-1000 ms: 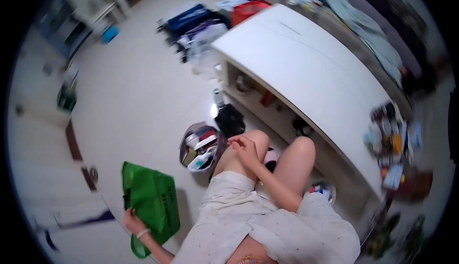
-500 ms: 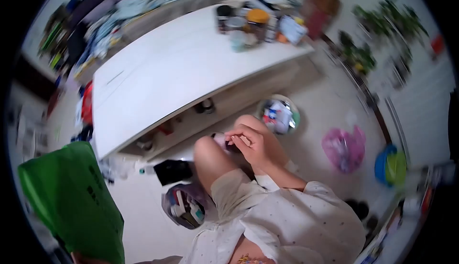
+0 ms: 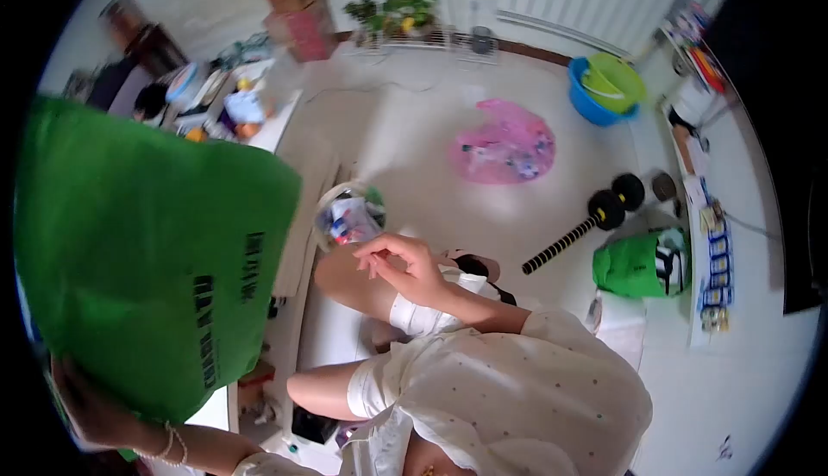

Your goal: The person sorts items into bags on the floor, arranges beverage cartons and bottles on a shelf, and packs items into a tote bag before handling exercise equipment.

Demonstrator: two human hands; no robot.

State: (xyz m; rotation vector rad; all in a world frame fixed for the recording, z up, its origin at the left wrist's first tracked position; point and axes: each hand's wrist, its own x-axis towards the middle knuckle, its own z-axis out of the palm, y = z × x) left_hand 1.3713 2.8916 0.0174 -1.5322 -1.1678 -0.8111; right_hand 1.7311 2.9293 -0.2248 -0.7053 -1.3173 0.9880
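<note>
A large green bag (image 3: 155,252) with dark printed lettering fills the left side, held up off the floor. My left hand (image 3: 99,411), with a beaded bracelet at the wrist, grips its lower left edge; the fingers are partly hidden behind it. Above my knee hangs my right hand (image 3: 405,269), fingers loosely bent and apart, with nothing visible in it. Just beyond those fingers, a round bin (image 3: 323,226) on the floor contains packets and papers.
A pink plastic bag (image 3: 504,144) lies on the floor ahead. Blue (image 3: 595,107) and lime-green basins stand near the radiator. To the right are a black dumbbell (image 3: 608,209), another green bag (image 3: 625,265) and a shelf. The white table (image 3: 289,118) is partly covered by the held bag.
My view has turned to the right, bringing the dumbbell and second green bag into sight. The held green bag has risen and takes up more of the view; my left hand now shows.
</note>
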